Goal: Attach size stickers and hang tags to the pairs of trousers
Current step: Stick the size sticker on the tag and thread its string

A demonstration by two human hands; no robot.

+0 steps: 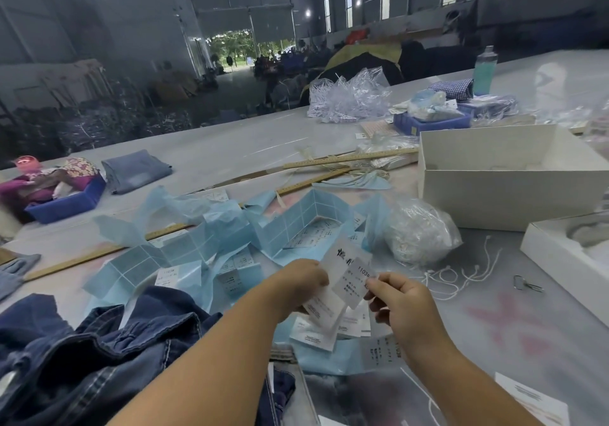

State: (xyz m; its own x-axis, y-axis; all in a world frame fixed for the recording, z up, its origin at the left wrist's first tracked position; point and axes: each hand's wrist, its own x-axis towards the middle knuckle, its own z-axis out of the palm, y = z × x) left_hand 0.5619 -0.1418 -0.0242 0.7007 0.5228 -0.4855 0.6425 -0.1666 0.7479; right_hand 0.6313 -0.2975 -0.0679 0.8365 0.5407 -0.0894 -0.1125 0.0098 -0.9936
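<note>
Above the counter [494, 310], the left hand [301, 282] pinches a white hang tag [339, 262] while the right hand [400, 300] presses a size sticker [354, 285] onto it. Dark denim trousers [99, 353] lie at eight o'clock; blue backing paper [290, 218] sprawls at twelve.

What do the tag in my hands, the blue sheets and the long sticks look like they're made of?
Hang tag: white card, probably matte paper, black print, stiff between left hand and right hand.
Blue sheets: glossy sticker backing paper by the look, creased, with a peeled grid.
Long sticks: pale wood, apparently rulers with edge markings.
</note>
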